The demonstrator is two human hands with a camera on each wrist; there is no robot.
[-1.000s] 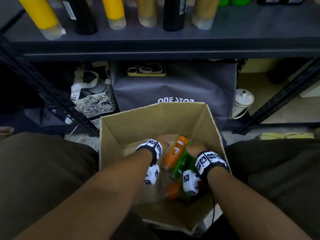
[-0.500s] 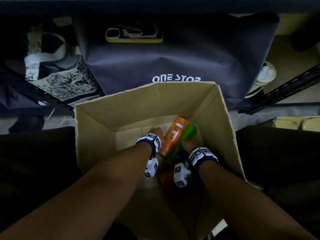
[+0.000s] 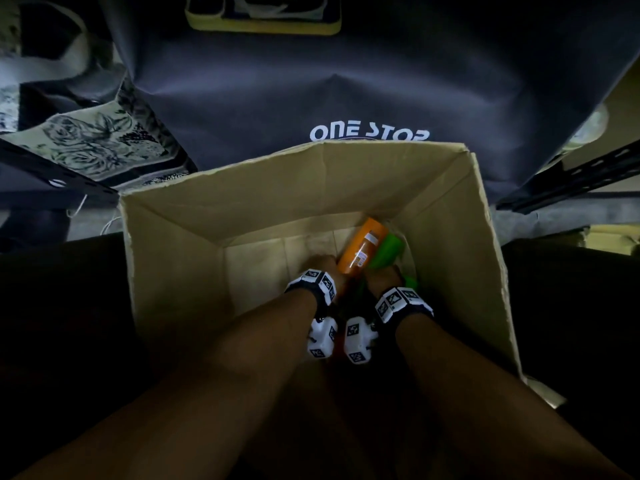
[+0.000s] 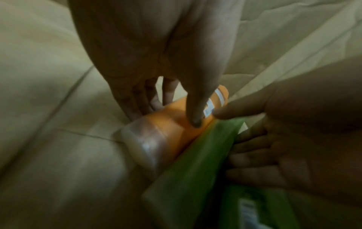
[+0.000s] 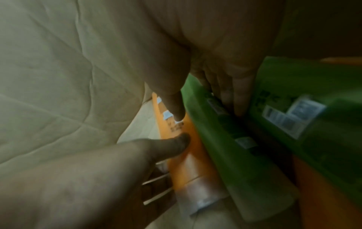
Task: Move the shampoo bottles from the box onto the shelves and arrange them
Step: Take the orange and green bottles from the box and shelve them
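An open cardboard box [image 3: 485, 271] stands between my knees. An orange shampoo bottle [image 3: 363, 245] with a clear cap [image 4: 145, 147] lies slanted inside, against a green bottle [image 3: 389, 252]. My left hand [image 3: 327, 268] grips the orange bottle [image 4: 172, 128], thumb on top and fingers curled round its far side. My right hand [image 3: 381, 277] grips the green bottle [image 5: 225, 147], thumb on its left edge and fingers pushed into the gap beside a second green bottle [image 5: 313, 124]. The two thumbs nearly meet on the orange bottle [image 5: 188, 155].
A dark grey bag [image 3: 346, 81] printed ONE STOP stands right behind the box. A floral bag [image 3: 93, 143] sits at the left and black shelf rails [image 3: 571, 178] cross at the right. More orange [image 5: 323, 193] shows under the green bottles.
My head has dropped towards the box, so the shelf of bottles has left the view. Both hands have reached deeper and closed round the orange and green bottles.
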